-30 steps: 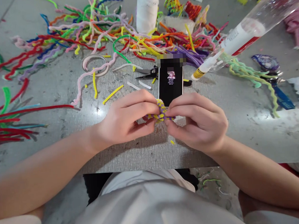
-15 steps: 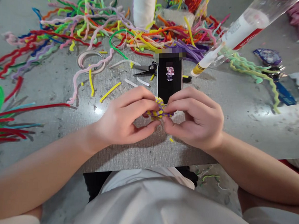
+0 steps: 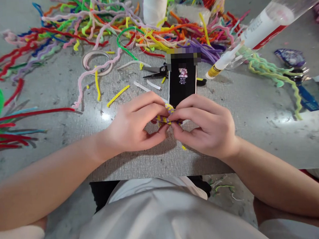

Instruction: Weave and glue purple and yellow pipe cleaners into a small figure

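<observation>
A small yellow-and-purple piece of twisted pipe cleaners is pinched between my two hands above the near part of the table. My left hand grips its left side with thumb and fingers. On the other side, the thumb and fingertips of my right hand close on its right part and hide much of it. Just beyond the fingers lies a phone with a dark screen showing 16:07. Black scissors are partly under the phone's left edge.
Many coloured pipe cleaners spread across the back of the table. A white roll stands among them. A tape ring and yellow offcuts lie left; a glue bottle and blue strap lie right.
The right fingertips have shifted slightly left over the yellow-and-purple piece, and less of it shows now. The view has moved a little. Both hands keep their hold.
</observation>
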Available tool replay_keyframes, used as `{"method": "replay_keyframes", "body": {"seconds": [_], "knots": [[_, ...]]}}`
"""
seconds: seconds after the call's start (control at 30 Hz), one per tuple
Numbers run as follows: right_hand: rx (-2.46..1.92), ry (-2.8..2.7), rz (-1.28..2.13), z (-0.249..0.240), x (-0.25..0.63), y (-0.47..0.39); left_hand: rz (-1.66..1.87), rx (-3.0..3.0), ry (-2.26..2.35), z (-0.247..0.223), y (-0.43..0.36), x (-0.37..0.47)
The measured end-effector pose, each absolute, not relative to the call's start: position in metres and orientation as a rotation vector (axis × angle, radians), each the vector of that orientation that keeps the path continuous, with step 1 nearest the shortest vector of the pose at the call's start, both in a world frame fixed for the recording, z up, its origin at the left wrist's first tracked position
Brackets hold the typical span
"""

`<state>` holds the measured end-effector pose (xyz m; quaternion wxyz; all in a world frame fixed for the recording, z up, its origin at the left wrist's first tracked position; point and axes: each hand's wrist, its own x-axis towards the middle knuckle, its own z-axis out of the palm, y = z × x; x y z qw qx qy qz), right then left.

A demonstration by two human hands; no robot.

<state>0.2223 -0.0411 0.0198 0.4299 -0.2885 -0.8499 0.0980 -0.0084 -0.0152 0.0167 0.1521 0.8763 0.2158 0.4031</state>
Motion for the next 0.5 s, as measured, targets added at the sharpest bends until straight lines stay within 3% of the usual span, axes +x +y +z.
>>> {"method": "replay_keyframes", "body": {"seconds": [0.5], "knots": [[-0.757,-2.013,0.322,0.0202,0.2184,-0.0462,1.167,2.404,0.717,0.0193,-0.0158,-0.0094]]}}
